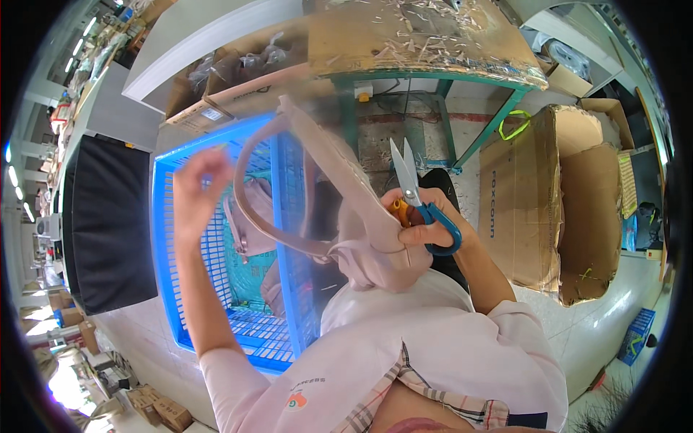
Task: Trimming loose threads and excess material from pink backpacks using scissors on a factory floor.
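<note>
My right hand (422,220) holds a pair of scissors (415,191) with blue and orange handles, blades pointing up, slightly apart. The same hand also pinches the edge of a pale pink bag (361,238) that rests against my lap. The bag's long strap (249,169) loops up and to the left. My left hand (196,189) is raised over the blue crate, blurred, fingers pinched near the strap; whether it grips anything I cannot tell.
A blue slatted plastic crate (173,245) stands on the floor at my left with more pink bags (249,216) inside. A green-framed work table (433,43) is ahead. Open cardboard boxes (548,202) stand to the right, a dark panel (108,216) to the left.
</note>
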`<state>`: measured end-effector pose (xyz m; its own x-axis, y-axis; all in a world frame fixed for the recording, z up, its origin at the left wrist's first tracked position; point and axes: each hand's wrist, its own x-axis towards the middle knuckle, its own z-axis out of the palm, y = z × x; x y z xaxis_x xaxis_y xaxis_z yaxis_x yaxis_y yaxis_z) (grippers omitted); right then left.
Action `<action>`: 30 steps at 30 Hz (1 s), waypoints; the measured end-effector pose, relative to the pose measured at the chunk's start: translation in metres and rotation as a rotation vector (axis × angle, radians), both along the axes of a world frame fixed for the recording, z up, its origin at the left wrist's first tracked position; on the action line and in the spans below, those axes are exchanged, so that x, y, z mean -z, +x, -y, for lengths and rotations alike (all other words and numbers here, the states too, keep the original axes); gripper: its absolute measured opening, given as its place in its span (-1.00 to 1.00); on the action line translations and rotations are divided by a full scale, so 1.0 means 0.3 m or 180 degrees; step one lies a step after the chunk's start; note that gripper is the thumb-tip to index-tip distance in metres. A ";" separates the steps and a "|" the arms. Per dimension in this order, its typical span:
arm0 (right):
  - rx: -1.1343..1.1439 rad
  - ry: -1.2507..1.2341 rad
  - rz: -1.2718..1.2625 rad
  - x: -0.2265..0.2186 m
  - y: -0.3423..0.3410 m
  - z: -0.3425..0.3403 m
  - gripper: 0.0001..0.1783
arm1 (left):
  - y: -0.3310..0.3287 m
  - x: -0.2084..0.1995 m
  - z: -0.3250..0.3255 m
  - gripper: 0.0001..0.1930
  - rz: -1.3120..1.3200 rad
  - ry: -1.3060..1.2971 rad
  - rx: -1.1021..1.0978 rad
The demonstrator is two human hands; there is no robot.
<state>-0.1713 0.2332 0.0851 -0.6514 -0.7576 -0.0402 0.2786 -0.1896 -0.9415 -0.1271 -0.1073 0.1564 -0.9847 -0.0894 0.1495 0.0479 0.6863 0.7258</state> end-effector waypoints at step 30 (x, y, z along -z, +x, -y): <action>0.1083 0.0684 0.0216 0.059 0.029 -0.242 -0.34 | -0.108 0.183 0.105 -0.82 0.0431 0.2747 -0.0220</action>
